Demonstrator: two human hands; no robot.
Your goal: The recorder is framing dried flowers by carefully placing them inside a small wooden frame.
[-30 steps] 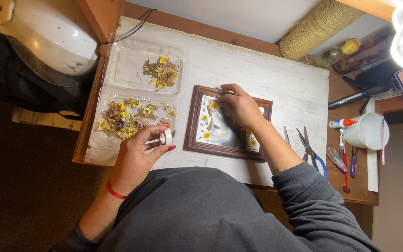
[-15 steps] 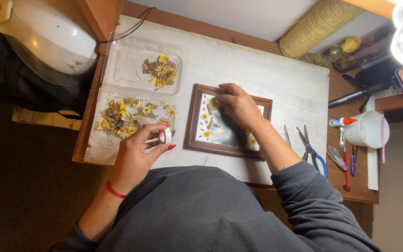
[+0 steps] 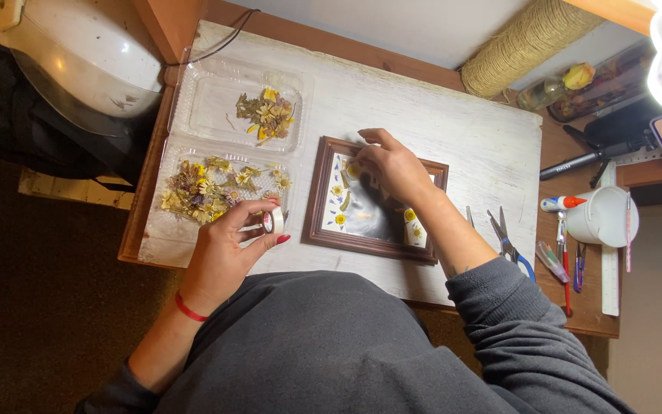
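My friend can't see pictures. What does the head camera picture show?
A person's right hand presses small dried flowers into a brown picture frame on a white board, while the left hand pinches a small roll of tape. A clear plastic tray of dried flowers sits beside it.

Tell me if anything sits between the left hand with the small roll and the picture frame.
Nothing visible does. The left hand holds the small roll just left of the picture frame, with only bare white board between them. The right hand rests over the frame's upper part.
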